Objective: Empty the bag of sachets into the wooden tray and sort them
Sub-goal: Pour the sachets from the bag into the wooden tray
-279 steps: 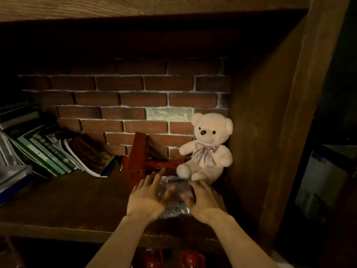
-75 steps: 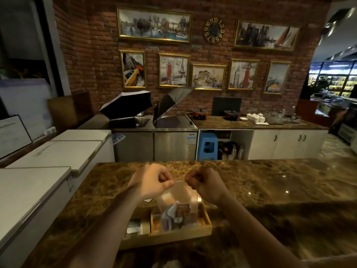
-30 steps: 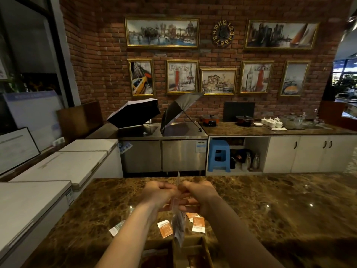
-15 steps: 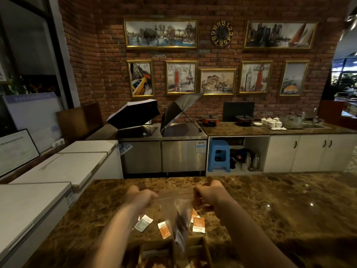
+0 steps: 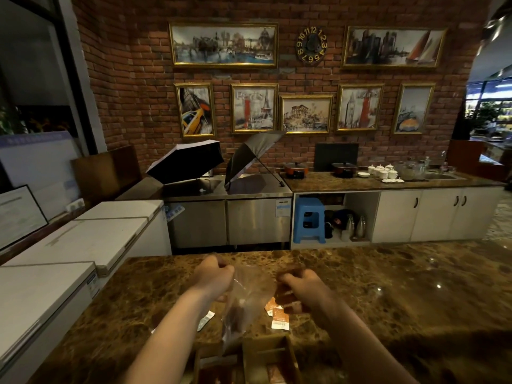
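Both fists gripping clear bag (image 5: 243, 303) above wooden tray (image 5: 266, 353), contents blurred, perhaps sachets

Since the shelf with the teddy bear, we have carried the clear bag (image 5: 245, 297) to the marble counter (image 5: 388, 295) and turned it over above the wooden tray (image 5: 266, 356). A second ago our left hand (image 5: 212, 278) and right hand (image 5: 303, 289) were pinched together at its top; now they have drawn apart, stretching the plastic wide between them. Orange sachets (image 5: 278, 317) that sat inside the bag earlier now lie on the counter beyond the tray, with a pale sachet (image 5: 205, 320) beside our left forearm.
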Available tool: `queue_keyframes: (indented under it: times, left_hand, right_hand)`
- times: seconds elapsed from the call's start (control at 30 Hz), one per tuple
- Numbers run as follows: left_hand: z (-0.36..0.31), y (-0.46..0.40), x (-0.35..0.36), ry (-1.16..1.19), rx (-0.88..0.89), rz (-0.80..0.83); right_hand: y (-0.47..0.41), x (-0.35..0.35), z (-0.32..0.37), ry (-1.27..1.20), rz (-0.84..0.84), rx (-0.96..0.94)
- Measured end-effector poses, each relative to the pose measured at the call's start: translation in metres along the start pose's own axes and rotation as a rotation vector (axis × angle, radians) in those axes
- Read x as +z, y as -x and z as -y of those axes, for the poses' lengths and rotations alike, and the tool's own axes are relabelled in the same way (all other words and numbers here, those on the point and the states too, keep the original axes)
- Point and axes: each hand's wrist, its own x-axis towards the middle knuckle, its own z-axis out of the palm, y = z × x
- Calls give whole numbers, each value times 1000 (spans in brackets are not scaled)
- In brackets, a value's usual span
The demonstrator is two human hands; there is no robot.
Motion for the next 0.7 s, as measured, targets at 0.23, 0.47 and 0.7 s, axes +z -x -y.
queue_keyframes:
  times: [0.23,0.47,0.7]
  left_hand:
    - [-29,8,16,206,-6,83]
    - [-44,5,14,732,-7,175]
    - [-20,-5,8,754,-25,86]
  right_hand:
    - [-11,-19,-52,-69,172,241]
    - [-8,-26,-53,-606,384,205]
    - [-13,-25,-55,-823,340,72]
